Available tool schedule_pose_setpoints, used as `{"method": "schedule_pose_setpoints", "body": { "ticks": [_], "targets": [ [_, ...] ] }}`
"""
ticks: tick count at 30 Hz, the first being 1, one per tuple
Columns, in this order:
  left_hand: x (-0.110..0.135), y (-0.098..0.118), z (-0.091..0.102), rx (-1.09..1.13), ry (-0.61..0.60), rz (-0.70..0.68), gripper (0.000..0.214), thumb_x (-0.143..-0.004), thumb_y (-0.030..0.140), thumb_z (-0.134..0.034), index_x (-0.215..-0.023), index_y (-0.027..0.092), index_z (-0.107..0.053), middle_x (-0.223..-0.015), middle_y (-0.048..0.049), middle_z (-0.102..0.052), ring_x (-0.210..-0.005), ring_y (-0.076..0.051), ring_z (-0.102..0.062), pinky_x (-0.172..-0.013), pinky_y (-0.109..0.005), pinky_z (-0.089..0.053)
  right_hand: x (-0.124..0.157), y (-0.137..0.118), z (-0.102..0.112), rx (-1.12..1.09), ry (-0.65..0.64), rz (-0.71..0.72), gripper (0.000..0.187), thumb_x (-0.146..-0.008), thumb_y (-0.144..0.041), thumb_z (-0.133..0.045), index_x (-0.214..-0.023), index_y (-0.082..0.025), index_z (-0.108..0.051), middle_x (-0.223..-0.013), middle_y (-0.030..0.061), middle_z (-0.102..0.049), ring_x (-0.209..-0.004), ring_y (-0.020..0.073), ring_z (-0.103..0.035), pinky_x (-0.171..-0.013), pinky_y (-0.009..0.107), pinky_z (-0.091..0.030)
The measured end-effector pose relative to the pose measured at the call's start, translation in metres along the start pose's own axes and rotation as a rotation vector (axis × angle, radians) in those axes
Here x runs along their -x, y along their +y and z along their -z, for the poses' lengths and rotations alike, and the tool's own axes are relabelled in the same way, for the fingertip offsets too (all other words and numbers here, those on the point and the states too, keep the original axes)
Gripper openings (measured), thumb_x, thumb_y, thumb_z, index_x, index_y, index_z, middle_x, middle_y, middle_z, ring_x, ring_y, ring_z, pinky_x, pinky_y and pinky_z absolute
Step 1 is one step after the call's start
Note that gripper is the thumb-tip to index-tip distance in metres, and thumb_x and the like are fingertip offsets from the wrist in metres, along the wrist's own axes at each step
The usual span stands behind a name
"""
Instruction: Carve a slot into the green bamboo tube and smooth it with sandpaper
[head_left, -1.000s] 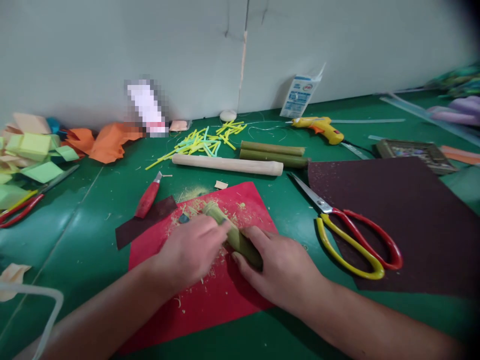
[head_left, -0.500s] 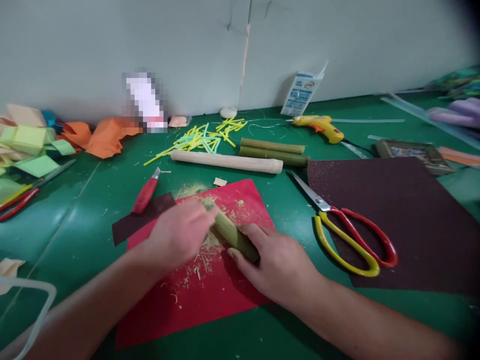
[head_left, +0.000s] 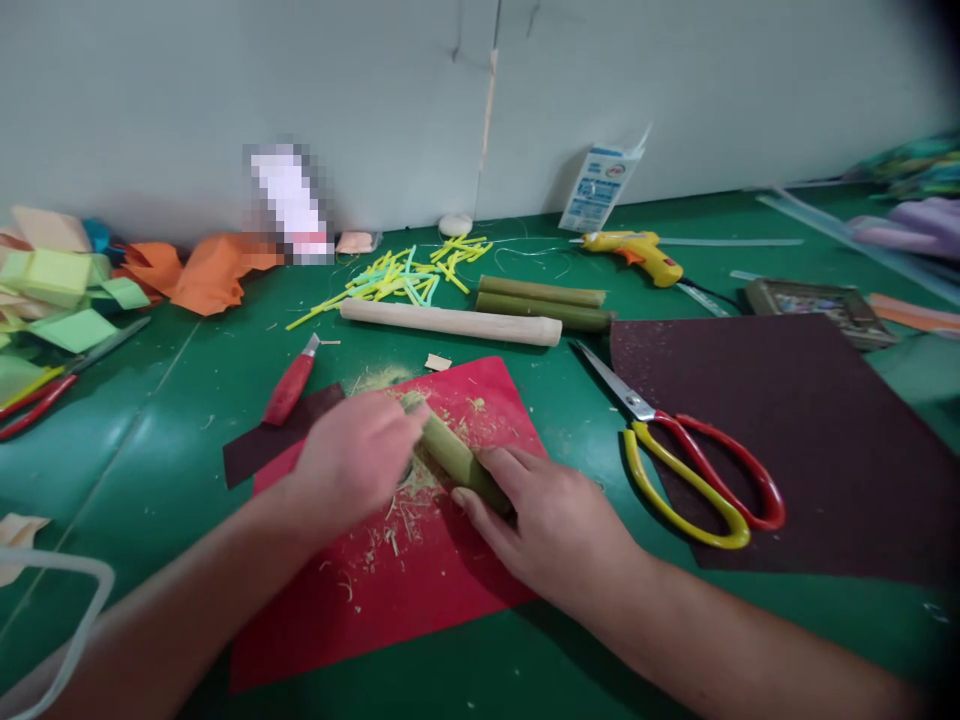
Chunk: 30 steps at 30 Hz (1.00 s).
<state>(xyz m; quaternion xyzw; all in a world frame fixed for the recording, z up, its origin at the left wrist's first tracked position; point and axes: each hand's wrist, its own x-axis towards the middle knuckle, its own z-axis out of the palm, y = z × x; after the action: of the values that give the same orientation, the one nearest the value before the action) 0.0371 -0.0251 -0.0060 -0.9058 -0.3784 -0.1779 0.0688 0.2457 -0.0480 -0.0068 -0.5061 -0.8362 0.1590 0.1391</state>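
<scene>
A short green bamboo piece (head_left: 454,450) slants over a red paper sheet (head_left: 315,620), its paler far end among fine shavings (head_left: 405,510). My right hand (head_left: 559,520) is closed round its near end, with thumb and fingers on either side. My left hand (head_left: 360,450), somewhat blurred, is closed at the far end; whatever it grips is hidden by the fingers. Left of the paper, a red-handled knife (head_left: 289,388) lies partly over a dark paper strip (head_left: 270,435). Large scissors with red and yellow handles (head_left: 675,450) lie right of my right hand.
Behind the hands lie a pale peeled stick (head_left: 450,322), two green bamboo pieces (head_left: 544,303) and yellow-green cut strips (head_left: 390,278). A yellow glue gun (head_left: 637,257) and a milk carton (head_left: 600,188) are near the wall. Dark paper (head_left: 795,450) covers the right side; folded coloured papers (head_left: 60,280) sit left.
My left hand has shifted slightly to the left at the bamboo's far end. The right hand keeps its hold on the bamboo, and the view has moved a little.
</scene>
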Motion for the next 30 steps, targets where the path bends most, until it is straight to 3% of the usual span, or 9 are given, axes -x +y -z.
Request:
{"method": "schedule_pose_setpoints", "body": {
  "ticks": [3, 7, 12, 17, 22, 30],
  "targets": [
    [-0.001, -0.002, 0.001, 0.016, -0.065, -0.081, 0.034, -0.093, 0.017, -0.033, -0.116, 0.011, -0.057, -0.068, -0.0043, -0.056, -0.064, -0.017, -0.051, -0.057, -0.029, -0.041, -0.001, 0.000, 0.001, 0.033, 0.008, 0.026, 0.022, -0.088, -0.037, -0.045, -0.087, -0.019, -0.057, -0.076, 0.0034, -0.065, -0.061, 0.0160, -0.059, -0.050, 0.027, -0.031],
    [-0.001, -0.007, 0.003, 0.005, 0.020, 0.007, 0.031, -0.093, 0.016, -0.035, -0.110, 0.011, -0.060, -0.069, -0.0045, -0.057, -0.069, -0.016, -0.053, -0.064, -0.030, -0.045, -0.002, 0.000, 0.002, 0.072, 0.006, -0.010, 0.024, -0.088, -0.039, -0.045, -0.091, -0.020, -0.058, -0.078, 0.0029, -0.065, -0.063, 0.0177, -0.060, -0.050, 0.027, -0.031],
    [0.000, -0.002, 0.001, 0.013, -0.033, -0.044, 0.033, -0.093, 0.015, -0.034, -0.117, 0.008, -0.056, -0.072, -0.0050, -0.058, -0.068, -0.016, -0.053, -0.060, -0.028, -0.046, 0.000, 0.000, 0.001, 0.097, 0.029, 0.006, 0.023, -0.082, -0.038, -0.052, -0.095, -0.020, -0.057, -0.084, 0.0031, -0.066, -0.067, 0.0206, -0.063, -0.050, 0.029, -0.034],
    [-0.003, -0.010, 0.004, 0.012, -0.016, 0.052, 0.032, -0.094, 0.016, -0.033, -0.107, 0.011, -0.061, -0.071, -0.0044, -0.059, -0.069, -0.015, -0.055, -0.065, -0.029, -0.048, 0.001, 0.001, 0.003, 0.141, 0.035, 0.028, 0.016, -0.081, -0.028, -0.053, -0.094, -0.019, -0.056, -0.083, 0.0033, -0.065, -0.065, 0.0194, -0.062, -0.051, 0.029, -0.035],
    [-0.008, -0.007, 0.005, 0.047, 0.000, 0.080, 0.032, -0.095, 0.016, -0.032, -0.103, 0.012, -0.063, -0.075, -0.0059, -0.062, -0.072, -0.015, -0.057, -0.065, -0.028, -0.049, -0.005, -0.001, 0.003, 0.087, 0.075, 0.047, 0.023, -0.081, -0.035, -0.055, -0.098, -0.020, -0.053, -0.091, 0.0039, -0.063, -0.074, 0.0199, -0.062, -0.054, 0.029, -0.036],
    [-0.002, -0.019, 0.000, -0.024, 0.018, 0.032, 0.032, -0.094, 0.017, -0.034, -0.110, 0.011, -0.061, -0.071, -0.0055, -0.058, -0.071, -0.017, -0.055, -0.064, -0.030, -0.047, -0.006, -0.001, -0.003, 0.040, 0.069, -0.011, 0.011, -0.080, -0.028, -0.049, -0.086, -0.020, -0.053, -0.078, 0.0013, -0.060, -0.062, 0.0174, -0.058, -0.049, 0.028, -0.029]
  ]
}}
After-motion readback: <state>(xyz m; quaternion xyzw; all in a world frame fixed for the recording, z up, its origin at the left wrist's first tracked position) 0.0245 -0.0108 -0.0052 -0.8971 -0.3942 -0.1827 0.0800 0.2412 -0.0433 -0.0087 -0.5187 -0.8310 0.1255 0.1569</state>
